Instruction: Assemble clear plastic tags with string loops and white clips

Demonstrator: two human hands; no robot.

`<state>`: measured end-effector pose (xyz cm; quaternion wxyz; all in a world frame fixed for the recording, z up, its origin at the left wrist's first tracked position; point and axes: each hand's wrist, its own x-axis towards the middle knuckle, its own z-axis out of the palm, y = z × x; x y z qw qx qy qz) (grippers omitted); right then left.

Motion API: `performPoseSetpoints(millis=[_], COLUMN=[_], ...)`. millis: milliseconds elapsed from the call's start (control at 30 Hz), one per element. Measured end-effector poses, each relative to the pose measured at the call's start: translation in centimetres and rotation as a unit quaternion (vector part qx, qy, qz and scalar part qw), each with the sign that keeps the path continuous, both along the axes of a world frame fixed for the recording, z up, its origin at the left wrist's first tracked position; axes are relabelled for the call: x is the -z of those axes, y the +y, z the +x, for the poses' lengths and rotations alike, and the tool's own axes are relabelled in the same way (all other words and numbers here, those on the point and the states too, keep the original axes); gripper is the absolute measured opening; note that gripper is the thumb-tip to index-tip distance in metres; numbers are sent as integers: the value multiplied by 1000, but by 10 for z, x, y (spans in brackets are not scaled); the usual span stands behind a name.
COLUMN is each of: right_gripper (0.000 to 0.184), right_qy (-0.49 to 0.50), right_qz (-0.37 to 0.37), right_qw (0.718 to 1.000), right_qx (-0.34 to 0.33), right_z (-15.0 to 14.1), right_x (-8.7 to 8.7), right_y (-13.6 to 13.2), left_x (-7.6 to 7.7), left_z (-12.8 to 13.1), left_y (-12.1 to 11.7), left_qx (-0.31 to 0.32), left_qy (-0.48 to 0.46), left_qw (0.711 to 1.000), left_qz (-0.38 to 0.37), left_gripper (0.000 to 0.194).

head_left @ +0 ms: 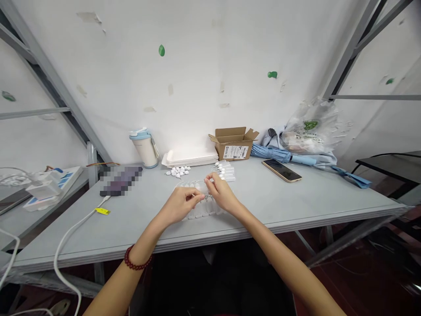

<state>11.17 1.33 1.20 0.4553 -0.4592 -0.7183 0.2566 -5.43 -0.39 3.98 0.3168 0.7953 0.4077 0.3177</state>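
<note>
My left hand (180, 203) is closed in a pinch just above the table, thumb against forefinger, with a thin pale strand near the fingertips. My right hand (221, 192) is also pinched, slightly higher and to the right. What the fingertips hold is too small to name. Beneath both hands, a row of translucent, flat pieces (199, 213) lies on the grey table (269, 199). A pile of small white pieces (178, 171) sits beyond my left hand. Several white, tag-like pieces (227, 172) lie in a row beyond my right hand.
A stack of white trays (192, 156) and an open cardboard box (235, 145) stand by the wall. A cup (144, 148) is at the left, a phone (282, 170) and blue umbrella (272, 152) at the right. A white cable (66, 239) crosses the left side.
</note>
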Motion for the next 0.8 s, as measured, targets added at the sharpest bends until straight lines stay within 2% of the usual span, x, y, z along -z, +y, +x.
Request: performPoseSetpoints(millis=[167,267,333,400,467,500,700,800], right_gripper=[13,13,13,15,16,17,19,20], right_qy=[-17,-13,-10,-5,1,4,25,41], right_qz=[15,29,38,40,37,36,33,36], right_qw=[1000,999,999,999,999,999,998,998], right_qx=[4,14,17,16,14,12,-37,-28], right_z=[0,0,0,0,1,1,0,0], right_x=[0,3,4,5,6,5,4,4], right_y=[-2,-1,0,-2,-4,-5,-8,-9], left_x=[1,-5,-10,-15,-15,-14,0,0], left_z=[5,4,0,-6,-12,-13,-3,2], left_y=[-5,-8,-7,-3,3,6,16,13], left_qx=[9,2,-31,-98,-154,-162,-63,-24], left_qy=[94,126,115,75,24,3,-34,-49], left_qw=[994,990,991,992,987,987,997,997], left_qz=[62,64,53,39,25,17,-27,-61], left_gripper=[33,33,32,30,31,32,43,47])
